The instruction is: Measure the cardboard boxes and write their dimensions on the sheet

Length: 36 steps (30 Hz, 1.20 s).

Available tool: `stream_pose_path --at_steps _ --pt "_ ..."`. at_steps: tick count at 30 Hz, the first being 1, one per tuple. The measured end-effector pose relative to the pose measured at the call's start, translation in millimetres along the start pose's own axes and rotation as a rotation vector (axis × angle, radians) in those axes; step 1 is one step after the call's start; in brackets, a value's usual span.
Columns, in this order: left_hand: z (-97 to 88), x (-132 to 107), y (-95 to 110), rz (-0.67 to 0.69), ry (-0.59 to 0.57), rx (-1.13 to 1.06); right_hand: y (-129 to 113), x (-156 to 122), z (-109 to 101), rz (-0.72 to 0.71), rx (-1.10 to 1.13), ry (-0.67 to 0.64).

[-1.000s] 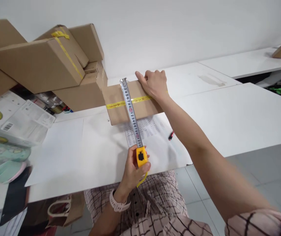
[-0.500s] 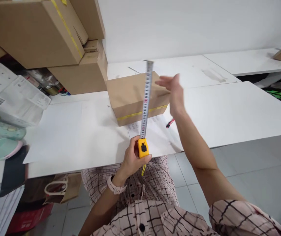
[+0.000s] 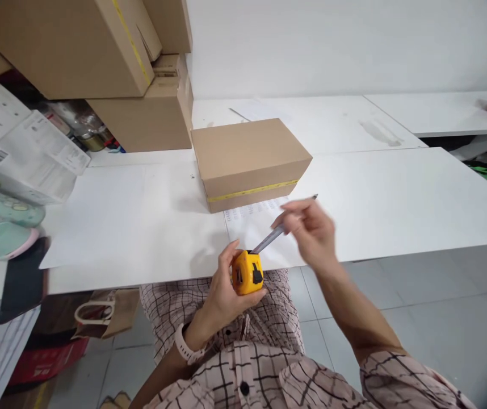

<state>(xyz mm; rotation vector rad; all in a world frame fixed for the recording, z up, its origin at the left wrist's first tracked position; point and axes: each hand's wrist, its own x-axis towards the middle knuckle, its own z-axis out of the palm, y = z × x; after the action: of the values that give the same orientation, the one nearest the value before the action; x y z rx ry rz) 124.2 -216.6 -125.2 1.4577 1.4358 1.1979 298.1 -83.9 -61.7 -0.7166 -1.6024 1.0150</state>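
Observation:
My left hand (image 3: pixel 222 289) grips a yellow tape measure (image 3: pixel 247 273) at the near edge of the white table (image 3: pixel 141 227). Its metal blade (image 3: pixel 288 221) runs up and to the right, partly behind my right hand (image 3: pixel 311 230), which is blurred, with its fingers curled around the blade. A brown cardboard box (image 3: pixel 247 159) with a yellow tape line lies flat on the table just beyond both hands. It rests on a printed sheet (image 3: pixel 256 218).
Stacked cardboard boxes (image 3: pixel 77 51) fill the upper left. White printed cartons (image 3: pixel 26 153) and mint-green items (image 3: pixel 0 221) lie at the left. A paper bag (image 3: pixel 99 318) sits on the floor under the table. More white tables (image 3: pixel 431 111) extend to the right.
The box has tipped from its raised position to lie flat. My right hand left the box and came down to the blade. The tape has shortened and swung to the right.

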Motion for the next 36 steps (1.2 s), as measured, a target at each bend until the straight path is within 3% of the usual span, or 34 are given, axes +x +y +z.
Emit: stream_pose_path --at_steps 3,4,6,7,9,12,15,17,20,22,25,28,29,31,33,34,36 --pt "-6.6 -2.1 -4.0 0.096 0.074 0.067 19.7 -32.8 13.0 0.042 -0.153 -0.158" --pt "-11.4 -0.3 -2.7 0.127 0.094 0.106 26.6 -35.6 10.8 0.049 -0.24 -0.118" --pt "-25.8 9.8 4.9 0.221 0.158 0.198 41.8 -28.6 -4.5 0.109 -0.465 0.083" --pt "-35.2 19.3 11.5 0.294 0.202 0.25 50.3 -20.0 -16.1 0.168 -0.596 0.22" --pt "-56.4 48.1 29.1 0.483 0.304 0.364 67.5 1.3 -41.1 0.353 -0.862 0.347" --pt "-85.6 110.1 59.5 0.682 0.372 0.525 87.8 27.9 -66.3 0.601 -1.096 0.244" --pt "-101.4 175.1 79.7 0.647 0.319 0.63 96.5 38.0 -69.9 0.669 -1.198 0.069" --pt "-104.2 210.6 82.5 0.591 0.231 0.69 97.9 39.1 -68.6 0.664 -1.237 -0.006" --pt "-102.7 245.9 74.6 0.516 0.129 0.743 99.2 37.7 -74.0 0.635 -1.235 -0.058" --pt "-101.6 256.4 67.3 0.484 0.105 0.767 99.7 33.2 -83.1 0.602 -1.091 0.0" --pt "-99.1 249.1 58.1 0.586 0.214 0.812 94.6 17.3 -97.8 0.553 -0.494 0.185" --pt "-85.1 212.0 44.5 0.871 0.344 0.858 79.4 -3.8 -104.0 0.469 0.064 0.276" --pt "-76.7 195.4 37.8 0.941 0.292 0.877 73.3 -9.6 -102.6 0.44 0.14 0.276" --pt "-56.8 162.4 21.7 0.961 -0.025 0.913 62.9 -17.0 -93.7 0.383 0.171 0.263" --pt "-37.5 137.4 4.7 0.778 -0.305 0.988 57.7 -17.1 -77.0 0.325 0.135 0.246" --pt "-29.5 129.4 -3.1 0.699 -0.381 1.016 57.5 -14.6 -66.7 0.303 0.111 0.241" --pt "-18.6 121.7 -15.6 0.613 -0.428 1.05 61.0 -5.4 -44.6 0.294 0.073 0.212"
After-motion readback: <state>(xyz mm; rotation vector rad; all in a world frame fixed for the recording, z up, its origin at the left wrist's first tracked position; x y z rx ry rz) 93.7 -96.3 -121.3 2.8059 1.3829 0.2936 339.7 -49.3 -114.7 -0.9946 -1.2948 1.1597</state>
